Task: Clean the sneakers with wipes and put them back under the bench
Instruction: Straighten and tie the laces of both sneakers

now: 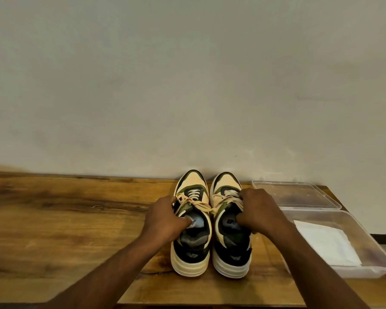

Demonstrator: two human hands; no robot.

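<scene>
while both sneakers stand side by side on the wooden bench, toes toward 12 o'clock, the left sneaker is gripped at its collar by the left hand; the right sneaker is likewise gripped by the right hand; at 3 o'clock wipes are kept in an open clear box.

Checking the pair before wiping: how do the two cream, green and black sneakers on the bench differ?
The left sneaker has a yellower midsole; the right sneaker has a whiter one. The left hand grips the left sneaker's collar; the right hand grips the right sneaker's. Both stand upright, toes toward the wall.
</scene>
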